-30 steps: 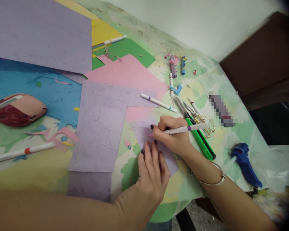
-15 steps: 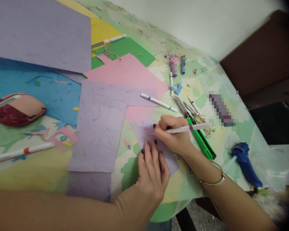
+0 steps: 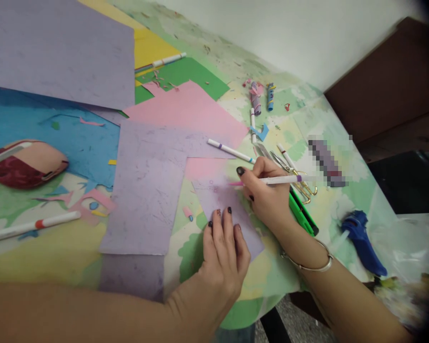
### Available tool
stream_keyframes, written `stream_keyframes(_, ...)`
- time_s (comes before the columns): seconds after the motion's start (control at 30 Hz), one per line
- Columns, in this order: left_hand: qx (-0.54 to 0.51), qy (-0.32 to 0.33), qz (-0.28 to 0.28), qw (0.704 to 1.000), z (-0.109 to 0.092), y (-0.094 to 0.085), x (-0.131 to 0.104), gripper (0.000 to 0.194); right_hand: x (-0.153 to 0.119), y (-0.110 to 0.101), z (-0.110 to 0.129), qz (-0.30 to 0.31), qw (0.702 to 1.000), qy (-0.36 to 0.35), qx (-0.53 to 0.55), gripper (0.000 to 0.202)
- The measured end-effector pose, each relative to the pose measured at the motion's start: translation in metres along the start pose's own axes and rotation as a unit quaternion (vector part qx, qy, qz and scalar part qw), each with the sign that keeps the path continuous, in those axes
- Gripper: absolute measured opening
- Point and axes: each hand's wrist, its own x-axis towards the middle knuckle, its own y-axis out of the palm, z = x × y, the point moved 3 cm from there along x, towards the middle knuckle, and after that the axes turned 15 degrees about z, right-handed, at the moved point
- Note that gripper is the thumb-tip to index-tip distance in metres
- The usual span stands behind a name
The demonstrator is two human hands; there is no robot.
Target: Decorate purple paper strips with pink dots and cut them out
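Observation:
My left hand lies flat with its fingers apart on a narrow strip of purple paper. In my right hand is a white marker with a purple band, pinched between thumb and fingers. Its pink tip points left over the upper part of the strip, where small drawn marks show. Whether the tip touches the paper I cannot tell. Left of the strip lies an L-shaped purple sheet. Part of a green cutter shows beside my right hand.
Scissors lie beyond my right hand, with a blue glue gun at the right. Two small rolled paper pieces stand farther back. At left are a red pouch, a red-banded marker and paper scraps.
My right hand has moved up and to the right with the marker, uncovering more of the strip and its marks. It now hides more of the cutter. My left hand stays nearly in place.

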Motion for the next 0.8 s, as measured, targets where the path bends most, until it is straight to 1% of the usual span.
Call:
stream_keyframes(0.07, -0.010, 0.003, 0.004, 1.000, 0.003, -0.002, -0.001, 0.042, -0.003, -0.004, -0.001, -0.026, 0.999, 0.018, 0.034, 0.029)
stream_keyframes(0.17, -0.022, 0.022, 0.012, 0.999, 0.003, -0.002, -0.002, 0.044, -0.013, -0.007, 0.003, -0.013, 0.999, 0.038, 0.031, 0.021)
stream_keyframes(0.27, -0.029, 0.035, 0.007, 0.999, 0.000, 0.000, -0.002, 0.048, -0.029, -0.005, 0.007, 0.042, 0.994, 0.069, 0.071, 0.012)
stream_keyframes(0.37, -0.027, 0.048, -0.006, 0.998, -0.003, 0.001, -0.002, 0.051, -0.042, 0.000, 0.009, 0.103, 0.987, 0.085, 0.085, 0.015)
stream_keyframes(0.43, -0.019, 0.050, -0.019, 0.998, -0.004, 0.001, -0.001, 0.050, -0.045, 0.001, 0.010, 0.106, 0.991, 0.067, 0.048, 0.021)
stream_keyframes(0.53, -0.011, 0.037, -0.026, 0.999, -0.005, 0.002, -0.001, 0.052, -0.042, 0.003, 0.010, 0.087, 0.996, 0.022, -0.006, 0.030)
stream_keyframes(0.6, 0.000, 0.042, -0.024, 0.999, -0.007, 0.003, -0.001, 0.053, -0.037, 0.005, 0.010, 0.081, 0.996, -0.001, -0.022, 0.031)
stream_keyframes(0.7, 0.022, 0.049, -0.028, 0.998, -0.008, 0.003, -0.001, 0.056, -0.031, 0.006, 0.011, 0.064, 0.996, -0.017, -0.058, 0.031)
stream_keyframes(0.8, 0.028, 0.038, -0.026, 0.999, -0.006, 0.002, -0.002, 0.056, -0.029, 0.007, 0.013, 0.048, 0.993, -0.029, -0.100, 0.034)
